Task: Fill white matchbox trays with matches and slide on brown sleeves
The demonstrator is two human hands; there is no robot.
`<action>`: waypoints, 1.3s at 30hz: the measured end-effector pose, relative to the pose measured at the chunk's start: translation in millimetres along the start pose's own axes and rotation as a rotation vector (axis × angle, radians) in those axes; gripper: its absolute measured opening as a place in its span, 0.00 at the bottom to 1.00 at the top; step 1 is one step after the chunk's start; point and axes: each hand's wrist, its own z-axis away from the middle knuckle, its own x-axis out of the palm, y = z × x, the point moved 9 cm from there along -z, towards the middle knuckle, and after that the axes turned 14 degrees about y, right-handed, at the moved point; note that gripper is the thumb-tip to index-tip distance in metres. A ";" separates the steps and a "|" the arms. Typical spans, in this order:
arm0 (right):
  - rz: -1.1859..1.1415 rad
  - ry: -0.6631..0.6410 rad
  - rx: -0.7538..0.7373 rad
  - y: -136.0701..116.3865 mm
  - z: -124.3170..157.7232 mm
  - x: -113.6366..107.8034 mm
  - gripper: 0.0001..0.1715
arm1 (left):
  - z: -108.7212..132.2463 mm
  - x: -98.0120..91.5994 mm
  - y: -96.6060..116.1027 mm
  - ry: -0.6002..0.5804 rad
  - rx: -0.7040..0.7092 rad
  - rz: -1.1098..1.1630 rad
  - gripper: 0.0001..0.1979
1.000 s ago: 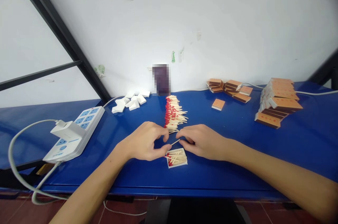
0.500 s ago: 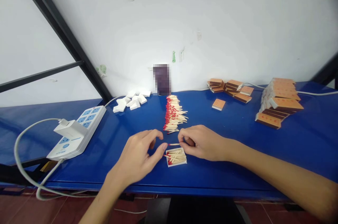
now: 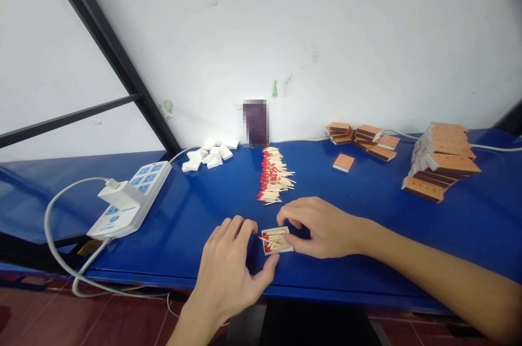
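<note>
A small white matchbox tray (image 3: 279,252) lies on the blue table between my hands, with several red-tipped matches (image 3: 274,239) in it. One match sticks out past the tray's left edge. My left hand (image 3: 228,267) is open at the tray's left, its thumb near the front edge and its fingers beyond the left side. At the right end, my right hand (image 3: 322,230) has thumb and index finger apart; the thumb tip overlaps the matches there. No match shows between its fingers. Behind the tray is a long heap of loose matches (image 3: 275,177), heads to the left.
White empty trays (image 3: 212,155) are piled at the back left. Orange matchboxes (image 3: 444,161) are stacked at the right, with more (image 3: 367,139) by the wall and a single matchbox (image 3: 343,162) nearer. A power strip (image 3: 134,207) with a plugged-in charger and cables occupies the left.
The single match between my hands behind the tray is no longer seen there. My left hand has moved nearer and spread open; my right thumb is now over the tray. The view has shifted slightly.
</note>
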 end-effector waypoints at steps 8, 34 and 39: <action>0.023 0.004 -0.014 2.0 -1.6 2.7 0.04 | 2.1 10.4 0.5 -0.097 0.032 0.021 0.12; 0.003 -0.018 -0.040 1.8 -1.2 1.2 0.10 | 5.4 21.4 -8.5 -0.263 -0.034 0.276 0.11; 0.021 -0.010 -0.053 -1.5 0.8 -1.6 0.17 | 5.8 19.1 -7.3 -0.254 -0.057 0.268 0.10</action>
